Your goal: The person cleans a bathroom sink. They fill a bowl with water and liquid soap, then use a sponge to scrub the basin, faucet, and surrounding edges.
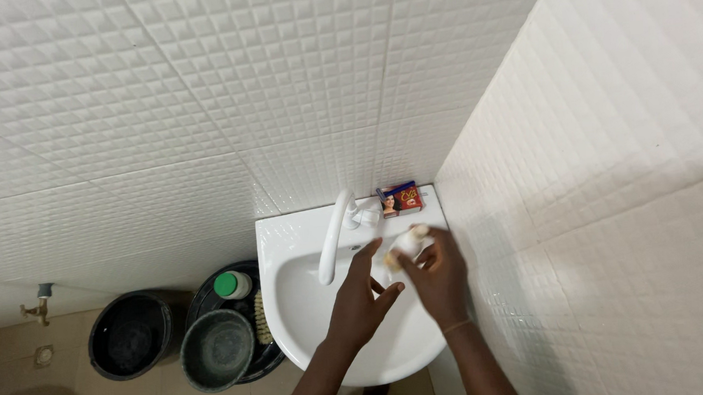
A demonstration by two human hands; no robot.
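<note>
Two white tiled walls meet at a corner above a white sink (289, 251); a curved tap (331, 238) and a small red box (400, 198) sit on its rim; dark buckets (130, 335) stand on the floor; over the basin, the right hand (438, 275) curls around a pale bar of soap (405, 243); the left hand (361, 304) is open, fingertips touching it.
</note>
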